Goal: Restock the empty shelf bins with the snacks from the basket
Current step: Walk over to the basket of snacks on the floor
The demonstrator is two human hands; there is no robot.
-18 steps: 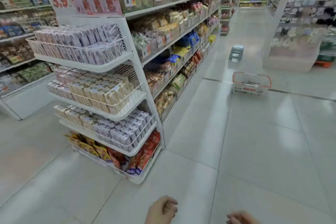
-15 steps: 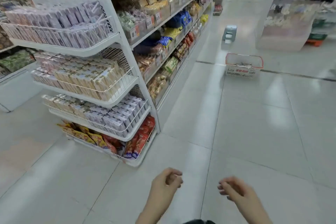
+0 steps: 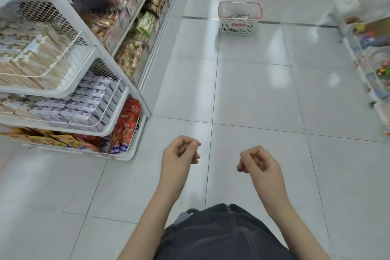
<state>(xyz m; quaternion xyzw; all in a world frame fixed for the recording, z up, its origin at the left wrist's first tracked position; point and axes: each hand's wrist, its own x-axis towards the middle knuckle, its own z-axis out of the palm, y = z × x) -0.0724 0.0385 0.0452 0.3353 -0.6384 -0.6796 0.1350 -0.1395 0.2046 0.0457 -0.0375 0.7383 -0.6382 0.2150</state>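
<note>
the view had tipped down and both arms had risen into frame — left hand (image 3: 180, 151) and right hand (image 3: 256, 160) loosely curled, holding nothing — with the basket (image 3: 239, 17) well apart at upper centre, so restocking was not yet begun.

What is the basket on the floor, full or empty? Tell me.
Neither: the basket stands upright on the tiles with a shallow layer of wrapped snacks at its bottom; most of its inside shows bare. Their number cannot be told.
</note>
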